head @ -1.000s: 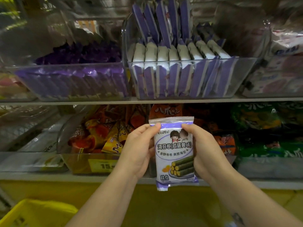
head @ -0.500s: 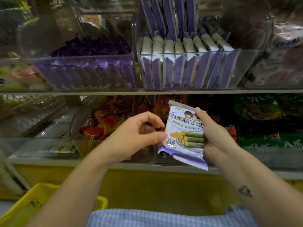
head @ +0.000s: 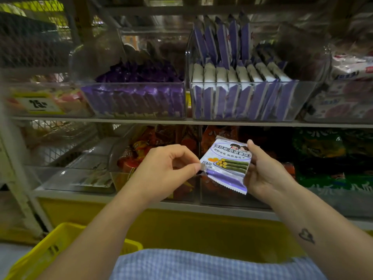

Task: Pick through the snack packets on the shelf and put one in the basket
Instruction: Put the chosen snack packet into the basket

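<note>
A white and purple snack packet (head: 228,162) with green rolls printed on it is tilted in front of the lower shelf. My right hand (head: 266,172) grips its right edge, thumb on the front. My left hand (head: 165,170) pinches the packet's lower left corner between thumb and forefinger. A yellow plastic basket (head: 46,253) sits at the bottom left, partly hidden behind my left forearm. More packets of the same purple and white kind stand upright in a clear bin (head: 246,98) on the upper shelf.
A clear bin of dark purple packets (head: 137,98) sits left of the white-purple bin. The lower shelf holds orange-red packets (head: 145,146) and green packets (head: 331,154). A yellow price tag (head: 38,104) hangs at the upper left. A wire rack (head: 50,142) stands at the left.
The packet went from upright to tilted and moved a little right. My left hand let go of its side, then came back and pinched its lower left corner. The view dropped toward the basket.
</note>
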A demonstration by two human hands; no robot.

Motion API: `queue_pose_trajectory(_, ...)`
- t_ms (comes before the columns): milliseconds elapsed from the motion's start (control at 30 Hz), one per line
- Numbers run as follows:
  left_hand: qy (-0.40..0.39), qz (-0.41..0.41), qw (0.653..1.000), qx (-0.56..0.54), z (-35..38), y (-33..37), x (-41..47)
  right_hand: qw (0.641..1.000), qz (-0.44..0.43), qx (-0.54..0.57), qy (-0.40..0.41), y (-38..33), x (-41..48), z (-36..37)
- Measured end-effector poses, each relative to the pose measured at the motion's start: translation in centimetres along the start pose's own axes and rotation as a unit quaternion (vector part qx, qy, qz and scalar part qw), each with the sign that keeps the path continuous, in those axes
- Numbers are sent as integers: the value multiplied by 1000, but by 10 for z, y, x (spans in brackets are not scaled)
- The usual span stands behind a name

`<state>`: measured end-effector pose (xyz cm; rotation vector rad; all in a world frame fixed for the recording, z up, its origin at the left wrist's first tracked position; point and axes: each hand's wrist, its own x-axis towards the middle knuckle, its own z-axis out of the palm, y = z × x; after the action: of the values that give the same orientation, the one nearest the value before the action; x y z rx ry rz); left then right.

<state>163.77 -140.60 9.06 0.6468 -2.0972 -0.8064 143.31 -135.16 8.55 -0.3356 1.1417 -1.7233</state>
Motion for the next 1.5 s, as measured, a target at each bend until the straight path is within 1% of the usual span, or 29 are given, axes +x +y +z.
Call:
queue_pose_trajectory(133,60,0,998,-3,-26,-6,-21,995,34,-70,-57,21,-7,20)
queue_pose_trajectory(233,105,-24,994,-26,-50,-10,-42,983,59,-129,-119,42,-8,39)
queue_pose_trajectory(300,138,-43,989,-32,-74,-19,-63,960,68,-212,-170,62,-7,60)
queue_pose_trajectory(367,170,-68,983,-15,-99,-34,-86,921,93,-303,-227,87,-4,84)
queue_pose_trajectory(433,212,-110,971,-6,-123,-57,-113,867,116,-396,-278,116,1,106)
queue_pose_trajectory(467,235,-139,962,-5,-133,-71,-127,836,114,-445,-302,132,5,116)
queue_pose_trajectory(567,278,-237,931,24,-151,-120,-174,741,62,-569,-350,185,25,135)
queue_pose_trajectory(600,281,-268,921,29,-152,-137,-188,702,38,-609,-366,200,32,136)
queue_pose_trajectory(633,282,-297,912,32,-150,-154,-201,654,17,-650,-387,212,39,136)
queue_pose_trajectory(733,284,-381,877,69,-138,-210,-240,489,-19,-748,-449,244,62,136)
queue_pose_trajectory(767,285,-406,864,84,-132,-228,-251,441,-25,-769,-461,251,69,136)
queue_pose_trajectory(800,288,-428,851,94,-124,-245,-261,406,-29,-784,-469,256,75,135)
queue_pose_trajectory(867,288,-471,828,97,-105,-277,-279,366,-39,-800,-474,267,85,131)
queue_pose_trajectory(933,277,-507,811,86,-84,-305,-293,340,-45,-809,-477,281,93,124)
queue_pose_trajectory(1033,245,-539,803,75,-57,-337,-315,304,-60,-818,-485,304,103,113)
queue_pose_trajectory(1100,222,-559,796,69,-45,-353,-328,298,-93,-817,-484,313,111,108)
queue_pose_trajectory(1167,227,-572,788,40,-37,-362,-334,307,-118,-812,-482,318,118,102)
queue_pose_trajectory(1233,220,-575,788,6,-32,-368,-335,345,-134,-793,-484,321,122,97)
queue_pose_trajectory(1267,204,-578,790,-1,-29,-371,-336,362,-139,-784,-484,322,124,96)
queue_pose_trajectory(1300,178,-584,792,-3,-26,-373,-338,372,-140,-780,-482,324,126,94)
queue_pose_trajectory(1400,97,-619,779,21,-15,-380,-344,382,-146,-777,-479,329,132,88)
queue_pose_trajectory(1467,67,-631,772,39,-10,-380,-342,382,-143,-779,-476,330,133,87)
queue_pose_trajectory(1500,64,-629,773,42,-8,-380,-339,377,-137,-782,-477,330,132,87)
